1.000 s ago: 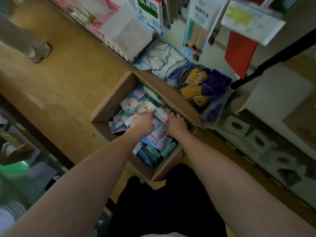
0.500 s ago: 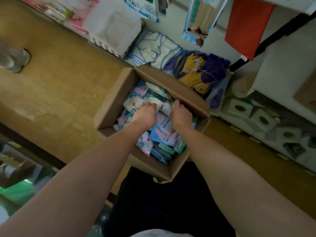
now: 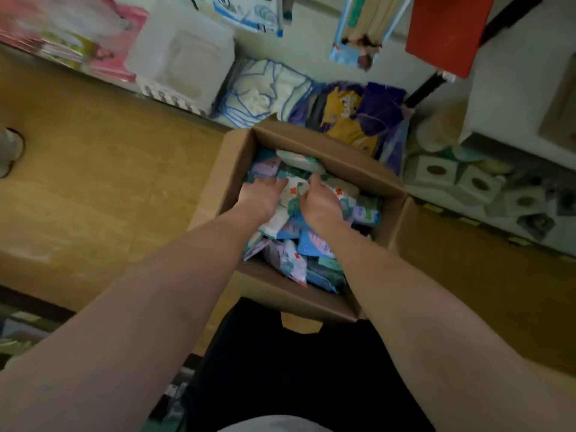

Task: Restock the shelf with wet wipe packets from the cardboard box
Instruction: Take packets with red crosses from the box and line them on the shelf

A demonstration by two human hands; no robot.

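Observation:
An open cardboard box (image 3: 314, 302) stands on the tan floor, filled with several wet wipe packets (image 3: 311, 247) in white, blue and green. Both my hands are deep in the far half of the box. My left hand (image 3: 260, 196) and my right hand (image 3: 318, 202) curl their fingers around a bunch of white packets with red crosses (image 3: 293, 198) held between them. The fingertips are buried among the packets.
Bagged goods (image 3: 358, 115) lie on the low shelf behind the box, with a white plastic case (image 3: 184, 60) to the left. Tissue rolls (image 3: 467, 182) lie at the right. Someone's shoe (image 3: 9, 154) shows at the left edge. Tan floor (image 3: 109, 182) lies left of the box.
Both hands have slid from the middle of the box toward its far side and gathered white packets between them. The view has tilted down a little.

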